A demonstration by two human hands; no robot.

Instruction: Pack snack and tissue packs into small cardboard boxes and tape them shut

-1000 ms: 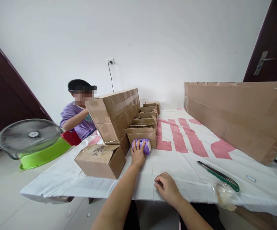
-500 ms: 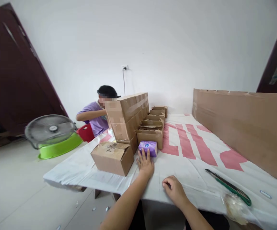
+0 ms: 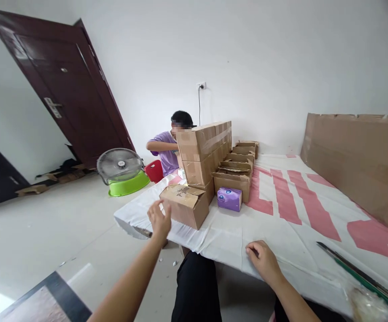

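Observation:
My left hand (image 3: 159,219) hangs in the air with its fingers apart, just left of a small closed cardboard box (image 3: 184,205) on the table's near left corner. It holds nothing. A purple tissue pack (image 3: 229,198) lies alone on the white cloth beside that box. My right hand (image 3: 264,261) rests on the table's front edge with its fingers curled under; nothing shows in it. Behind the pack stand stacked taped cartons (image 3: 204,152) and a row of open small boxes (image 3: 236,172).
A person in a purple shirt (image 3: 166,152) sits behind the cartons beside a red chair (image 3: 155,170). A floor fan (image 3: 120,165) sits in a green basin. A long flat carton (image 3: 361,163) leans at the right. A green-handled cutter (image 3: 364,281) lies near the table's front right. A dark door (image 3: 73,94) stands at the left.
My left hand has let go of the purple tissue pack and drawn back to the left, past the small box. My view has swung left. My right hand has stayed at the edge.

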